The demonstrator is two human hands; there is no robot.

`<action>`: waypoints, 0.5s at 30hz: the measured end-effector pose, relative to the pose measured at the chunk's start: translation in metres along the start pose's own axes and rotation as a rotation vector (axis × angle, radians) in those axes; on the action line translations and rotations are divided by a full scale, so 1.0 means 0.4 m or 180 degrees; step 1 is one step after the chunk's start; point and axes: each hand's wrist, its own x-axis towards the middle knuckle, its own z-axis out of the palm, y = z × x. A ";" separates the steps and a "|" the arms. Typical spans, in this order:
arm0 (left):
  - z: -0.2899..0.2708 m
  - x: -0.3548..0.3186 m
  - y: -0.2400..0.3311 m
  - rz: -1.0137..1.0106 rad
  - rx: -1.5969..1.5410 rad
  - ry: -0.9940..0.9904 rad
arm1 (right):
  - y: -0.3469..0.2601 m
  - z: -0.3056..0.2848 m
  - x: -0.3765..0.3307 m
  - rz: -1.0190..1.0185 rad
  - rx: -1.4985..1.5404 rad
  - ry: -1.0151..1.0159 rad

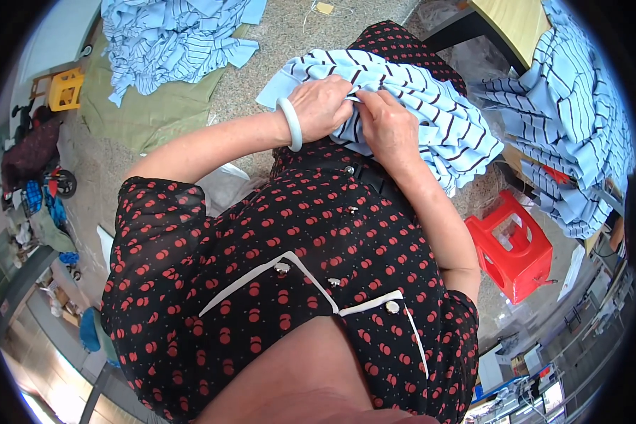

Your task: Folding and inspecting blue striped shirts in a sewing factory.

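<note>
The bare left hand and bare right hand partly hid the light blue, black-striped cloth pinched between them, its detail too small to tell. The cloth covered part of the black, red-spotted legwear. The top edge cut off a pale wooden tabletop.

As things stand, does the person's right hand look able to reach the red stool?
Probably yes, if it lets go: the right hand pinches the striped cloth, but the red stool is on that side, with nothing visibly covering it.
</note>
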 end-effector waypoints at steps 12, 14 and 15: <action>0.027 -0.002 -0.020 -0.0529 -0.0652 0.0142 | 0.014 0.017 0.001 0.0318 0.0679 0.0037; 0.031 -0.003 -0.020 -0.0838 -0.0961 -0.0005 | 0.013 0.014 0.000 0.0459 0.0742 -0.0012; 0.037 -0.007 -0.021 -0.0818 -0.1048 0.0110 | 0.013 0.013 -0.001 0.0504 0.0732 -0.0066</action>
